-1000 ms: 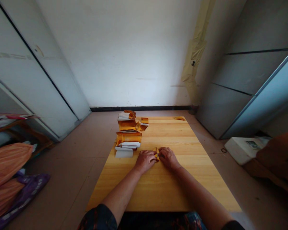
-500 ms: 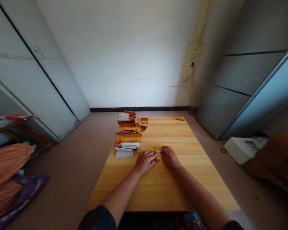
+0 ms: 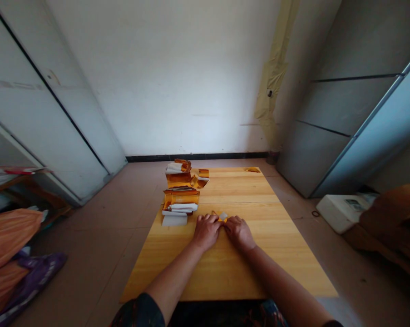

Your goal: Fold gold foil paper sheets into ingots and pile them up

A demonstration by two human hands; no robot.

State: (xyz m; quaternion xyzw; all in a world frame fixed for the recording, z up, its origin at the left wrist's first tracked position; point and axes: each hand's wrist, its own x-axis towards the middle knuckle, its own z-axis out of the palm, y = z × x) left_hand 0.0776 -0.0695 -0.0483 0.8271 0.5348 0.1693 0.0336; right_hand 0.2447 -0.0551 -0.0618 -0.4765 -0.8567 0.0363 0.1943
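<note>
A small sheet of gold-orange paper (image 3: 221,220) with a pale square patch lies on the wooden table (image 3: 259,254) in front of me. My left hand (image 3: 207,230) rests on its left side, fingers curled and pressed to the near edge. My right hand (image 3: 239,232) is closed over the near right edge, its fingertips almost meeting those of the left. The fingers cover much of the paper's near part. Just left of my hands stands a pile of gold-orange and white paper sheets (image 3: 181,200), some curled.
More curled gold-orange sheets (image 3: 178,180) lie towards the table's far left corner, and a flat gold scrap (image 3: 251,170) near its far right corner. Beyond the table are a white wall (image 3: 191,91), a grey fridge (image 3: 327,118) on the right and a white box (image 3: 337,211) on the floor.
My right hand has moved left and nearer to me, closing in on my left hand. Both hands now press the paper's near edge; its pale patch shows beyond the fingers.
</note>
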